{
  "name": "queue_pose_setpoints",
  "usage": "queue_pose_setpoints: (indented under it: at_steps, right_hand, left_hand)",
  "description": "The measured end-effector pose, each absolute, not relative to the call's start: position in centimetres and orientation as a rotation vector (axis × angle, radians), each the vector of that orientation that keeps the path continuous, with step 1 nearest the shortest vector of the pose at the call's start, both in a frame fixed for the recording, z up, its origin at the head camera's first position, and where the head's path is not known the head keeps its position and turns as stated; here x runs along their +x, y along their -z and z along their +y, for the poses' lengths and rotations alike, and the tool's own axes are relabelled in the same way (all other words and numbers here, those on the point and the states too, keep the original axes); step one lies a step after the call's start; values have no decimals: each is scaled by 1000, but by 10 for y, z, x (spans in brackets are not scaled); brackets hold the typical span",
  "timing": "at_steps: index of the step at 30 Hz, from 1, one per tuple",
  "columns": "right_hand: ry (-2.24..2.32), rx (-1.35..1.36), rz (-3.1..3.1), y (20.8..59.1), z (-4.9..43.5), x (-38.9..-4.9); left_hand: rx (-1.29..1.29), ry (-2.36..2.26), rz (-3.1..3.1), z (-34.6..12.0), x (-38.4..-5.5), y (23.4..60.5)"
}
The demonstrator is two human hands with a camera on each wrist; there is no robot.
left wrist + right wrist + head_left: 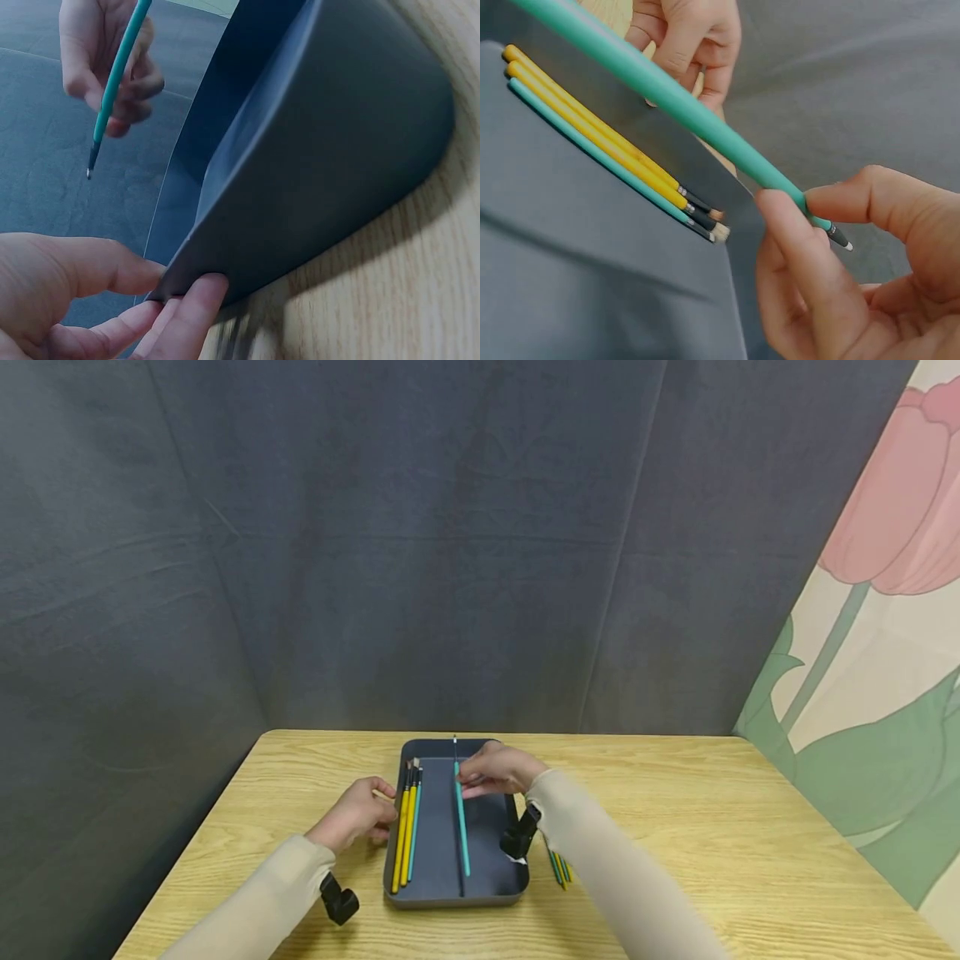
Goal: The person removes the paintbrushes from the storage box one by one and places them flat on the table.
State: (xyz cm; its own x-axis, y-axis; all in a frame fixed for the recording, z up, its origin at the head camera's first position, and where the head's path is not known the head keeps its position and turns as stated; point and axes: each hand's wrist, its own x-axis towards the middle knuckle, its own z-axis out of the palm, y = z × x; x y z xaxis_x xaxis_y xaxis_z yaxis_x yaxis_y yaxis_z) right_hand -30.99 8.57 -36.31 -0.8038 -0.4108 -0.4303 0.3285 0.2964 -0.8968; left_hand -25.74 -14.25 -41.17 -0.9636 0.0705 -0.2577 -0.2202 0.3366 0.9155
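Note:
In the head view a dark grey tray (491,852) lies on the table. My left hand (357,814) pinches its left wall between thumb and fingers, which shows closely in the left wrist view. Over the tray, my right hand (498,768) holds a thin teal paintbrush (461,827) near its bristle end, between thumb and fingertips. The right wrist view has this brush's dark ferrule and small pale tip (842,238) just past the thumb. Along the tray's left side lie two yellow paintbrushes (600,114) and another teal paintbrush (592,150), side by side, bristles toward the far end.
More yellow and teal brush handles (559,870) lie on the wooden table (660,827) right of the tray, partly hidden by my right forearm. A dark grey curtain (450,568) hangs behind the table. The wall at right carries a painted tulip (885,502).

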Motion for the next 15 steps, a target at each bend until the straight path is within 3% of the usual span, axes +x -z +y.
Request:
queue_pose_setpoints:
  at_steps: [15]
  right_hand:
    - [1611,-198,1967,354,153,-307]
  left_hand:
    - [-147,-1661,2360,-144,-255,410]
